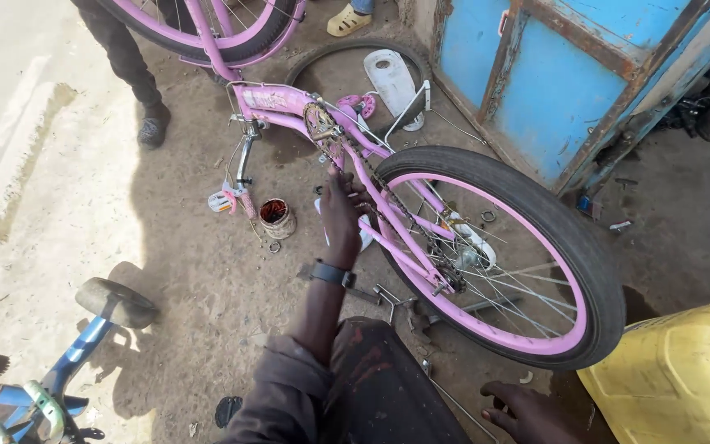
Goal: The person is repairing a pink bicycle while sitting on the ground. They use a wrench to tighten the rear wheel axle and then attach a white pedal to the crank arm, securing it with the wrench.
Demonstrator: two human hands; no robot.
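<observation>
A pink bicycle (289, 103) stands upside down on the dirt, its rear wheel (503, 255) with a black tyre right in front of me. My left hand (343, 215), with a black watch on the wrist, reaches up to the chain (371, 205) beside the pink chainstay. Its fingers are spread and touch the chain near the chainring (322, 131). My right hand (527, 413) rests low by the ground under the wheel, fingers loosely apart and holding nothing I can see. My dark-trousered knee (380, 386) lies between the two hands.
A rusty tin can (277, 218) stands on the ground left of my hand. A yellow jerrycan (675, 378) sits at the bottom right and blue metal doors (552, 82) behind the wheel. A blue bicycle's saddle (117, 302) is at the left. Another person's leg and shoe (154, 127) are at the top left.
</observation>
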